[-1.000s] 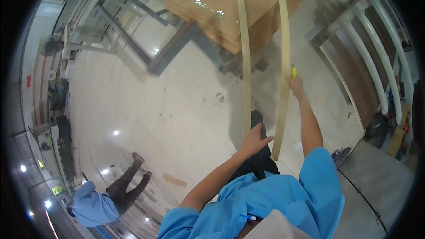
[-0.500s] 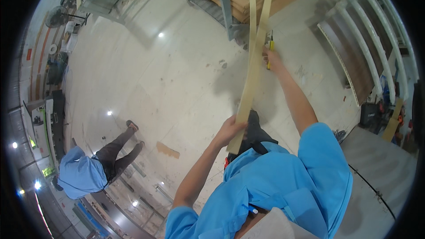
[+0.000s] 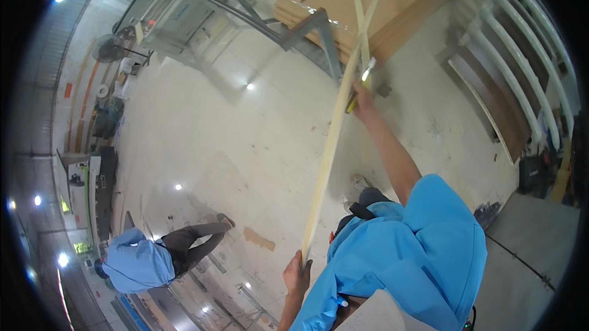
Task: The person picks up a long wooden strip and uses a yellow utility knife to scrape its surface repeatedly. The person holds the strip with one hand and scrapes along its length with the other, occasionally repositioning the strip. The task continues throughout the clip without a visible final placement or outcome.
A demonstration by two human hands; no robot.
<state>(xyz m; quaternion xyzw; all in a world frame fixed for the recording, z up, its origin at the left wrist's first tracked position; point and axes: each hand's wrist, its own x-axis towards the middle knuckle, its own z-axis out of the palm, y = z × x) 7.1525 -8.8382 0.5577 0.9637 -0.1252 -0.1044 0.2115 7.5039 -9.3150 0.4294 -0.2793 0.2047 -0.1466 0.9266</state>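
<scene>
My left hand (image 3: pixel 297 276) is closed round the near end of a long, pale, narrow strip (image 3: pixel 331 147), low in the view beside my blue shirt. From there the strip runs up and away, narrow edge mostly toward me. Farther out, my right hand (image 3: pixel 364 103) is closed on a yellow utility knife (image 3: pixel 351 103), whose blade end glints beside the strip. That hand is right against the strip; whether its fingers also grip it is hidden. Just beyond, a second pale length (image 3: pixel 357 0) crosses the first, both reaching over brown sheets.
A stack of brown sheets (image 3: pixel 405 0) lies ahead beside a grey metal frame (image 3: pixel 300 27). On the right stands a rack with white curved bars (image 3: pixel 509 67) and dark panels. A co-worker in blue (image 3: pixel 141 260) bends at the lower left. A brown scrap (image 3: pixel 259 239) lies on the floor.
My left hand has moved down and back with the strip's end, and the strip has turned narrower to view. The knife in my right hand has tilted. The whole view has shifted.
</scene>
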